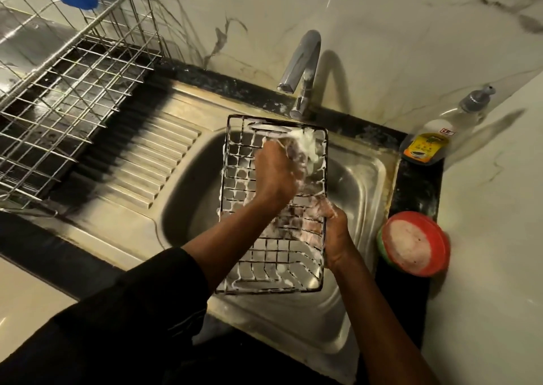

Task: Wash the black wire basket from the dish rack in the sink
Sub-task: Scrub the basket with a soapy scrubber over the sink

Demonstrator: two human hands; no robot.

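L hand [276, 170], R hand [335, 239]: curled grips (sudsy)

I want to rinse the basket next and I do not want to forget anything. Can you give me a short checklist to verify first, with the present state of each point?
1. Firm hold: the right hand grips the right edge of the black wire basket: ok.
2. Basket above the sink, so drips fall inside: ok.
3. Soap on the wires: white foam shows on most of them: ok.
4. Water running from the faucet: none visible: not ok.
5. Left hand free for rinsing: it holds the soapy scrubber against the basket's far end: not ok.
6. Underside scrubbed: cannot tell.
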